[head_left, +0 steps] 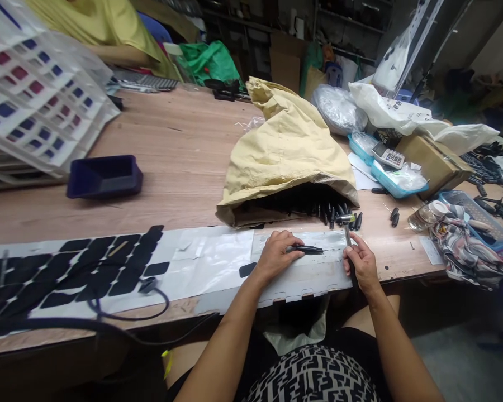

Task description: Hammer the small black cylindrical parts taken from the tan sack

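My left hand is closed on several slim black rod-like pieces lying on a grey board at the table's front edge. In my right hand is a small hammer, held upright with its metal head up and its dark handle in my fingers. Just behind both hands, a yellow sack lies with its mouth toward me. Black handle-like pieces spill from the sack beside the hammer head.
White sheeting with black pads and a cable runs left. A purple tray sits near a white crate. At right are a jar, a blue basket and a calculator. A person in yellow sits opposite.
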`<control>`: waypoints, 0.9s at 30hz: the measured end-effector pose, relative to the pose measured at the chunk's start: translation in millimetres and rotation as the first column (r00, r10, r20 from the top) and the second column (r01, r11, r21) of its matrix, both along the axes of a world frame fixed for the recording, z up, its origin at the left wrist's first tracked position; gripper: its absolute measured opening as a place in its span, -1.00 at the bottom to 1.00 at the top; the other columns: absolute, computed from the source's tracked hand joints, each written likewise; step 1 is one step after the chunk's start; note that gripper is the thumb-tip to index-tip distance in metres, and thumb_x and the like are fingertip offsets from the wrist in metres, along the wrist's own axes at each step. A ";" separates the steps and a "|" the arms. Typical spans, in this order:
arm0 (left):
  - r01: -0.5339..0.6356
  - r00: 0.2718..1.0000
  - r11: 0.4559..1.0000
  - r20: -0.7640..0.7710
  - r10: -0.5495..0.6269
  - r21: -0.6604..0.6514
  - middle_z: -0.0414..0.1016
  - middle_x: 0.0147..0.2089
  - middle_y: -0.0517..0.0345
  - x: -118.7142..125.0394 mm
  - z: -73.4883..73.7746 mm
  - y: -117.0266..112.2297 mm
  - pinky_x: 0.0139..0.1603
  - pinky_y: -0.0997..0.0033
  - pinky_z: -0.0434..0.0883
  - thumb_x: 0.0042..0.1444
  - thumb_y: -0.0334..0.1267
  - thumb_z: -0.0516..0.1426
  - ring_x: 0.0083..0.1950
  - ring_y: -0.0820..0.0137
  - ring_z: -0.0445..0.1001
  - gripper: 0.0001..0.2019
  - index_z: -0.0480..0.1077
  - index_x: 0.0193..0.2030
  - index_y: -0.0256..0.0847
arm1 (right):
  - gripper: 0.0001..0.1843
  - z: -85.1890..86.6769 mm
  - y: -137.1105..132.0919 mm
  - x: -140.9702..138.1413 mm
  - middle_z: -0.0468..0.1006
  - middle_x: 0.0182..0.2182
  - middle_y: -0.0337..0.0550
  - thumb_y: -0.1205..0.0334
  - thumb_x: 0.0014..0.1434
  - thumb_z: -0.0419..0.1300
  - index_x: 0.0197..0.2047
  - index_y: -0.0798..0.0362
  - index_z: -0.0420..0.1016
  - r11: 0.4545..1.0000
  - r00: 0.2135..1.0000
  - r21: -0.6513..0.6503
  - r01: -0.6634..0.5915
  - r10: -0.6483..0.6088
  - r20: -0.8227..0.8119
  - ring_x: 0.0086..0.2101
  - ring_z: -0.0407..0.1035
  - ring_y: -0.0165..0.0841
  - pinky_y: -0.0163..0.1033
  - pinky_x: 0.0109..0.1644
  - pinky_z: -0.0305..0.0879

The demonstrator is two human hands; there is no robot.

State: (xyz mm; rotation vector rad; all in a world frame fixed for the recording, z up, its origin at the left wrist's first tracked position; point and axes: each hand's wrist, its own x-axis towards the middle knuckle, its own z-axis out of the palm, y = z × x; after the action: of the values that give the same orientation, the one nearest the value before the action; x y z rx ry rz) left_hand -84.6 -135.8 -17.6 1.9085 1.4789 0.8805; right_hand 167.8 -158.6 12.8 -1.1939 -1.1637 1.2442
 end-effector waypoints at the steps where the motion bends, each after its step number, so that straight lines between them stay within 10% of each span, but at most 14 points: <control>1: -0.002 1.000 1.000 0.004 0.002 0.003 0.47 -0.22 0.15 0.3 -0.2 0.5 0.05 0.18 0.28 0.07 -0.29 0.29 -0.05 0.21 0.33 -0.84 0.58 -0.18 -0.06 | -0.42 -0.3 -1.1 -0.3 0.42 -0.49 -0.37 0.06 0.19 0.27 0.25 0.00 0.36 1.000 0.999 0.004 -0.014 0.014 0.033 -0.67 0.23 -0.52 -0.42 -0.70 0.17; 5: 0.001 1.000 1.000 0.008 -0.001 -0.004 0.48 -0.20 0.17 2.9 2.0 1.3 0.06 0.19 0.29 0.06 -0.29 0.30 -0.04 0.21 0.33 -0.85 0.59 -0.19 -0.03 | -0.50 1.3 -7.0 -2.6 0.47 -0.45 -0.31 0.07 0.27 0.22 0.26 -0.01 0.42 0.990 0.959 0.044 -0.132 0.117 0.256 -0.65 0.29 -0.49 -0.37 -0.65 0.27; 11: -0.019 1.000 1.000 0.005 0.019 -0.008 0.50 -0.21 0.16 3.1 2.1 0.9 0.06 0.18 0.28 0.05 -0.30 0.32 -0.04 0.22 0.34 -0.85 0.59 -0.20 -0.05 | -0.59 15.8 -16.9 -11.0 0.61 0.03 -0.06 0.30 0.34 0.12 0.22 -0.05 0.50 0.856 0.750 0.328 -0.401 0.101 0.654 0.04 0.50 -0.18 -0.03 0.15 0.44; 19: -0.026 0.999 1.000 -0.020 0.026 0.007 0.53 -0.22 0.18 6.2 1.2 0.1 0.03 0.17 0.25 0.09 -0.28 0.30 -0.07 0.23 0.32 -0.91 0.59 -0.23 -0.06 | -0.55 14.6 -27.1 -16.3 0.59 -0.31 -0.10 0.36 0.36 0.03 0.25 0.01 0.46 0.818 0.524 0.312 -0.483 -0.015 0.852 -0.35 0.48 -0.30 -0.23 -0.24 0.47; 27: -0.021 0.998 0.999 -0.051 0.022 0.030 0.53 -0.21 0.18 6.4 0.2 -0.3 0.05 0.16 0.25 0.09 -0.29 0.28 -0.04 0.21 0.33 -0.88 0.60 -0.22 -0.02 | -0.54 20.1 -28.1 -8.1 0.63 -0.10 -0.06 0.34 0.38 0.05 0.29 -0.05 0.43 0.851 0.653 0.342 -0.399 0.001 0.757 -0.11 0.53 -0.23 -0.14 0.02 0.47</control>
State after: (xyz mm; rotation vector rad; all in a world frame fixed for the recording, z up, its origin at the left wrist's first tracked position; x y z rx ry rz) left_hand -78.2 -136.1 -17.5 1.9531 1.5272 0.8730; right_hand 159.7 -186.8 32.9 -1.2107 -2.1340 0.5041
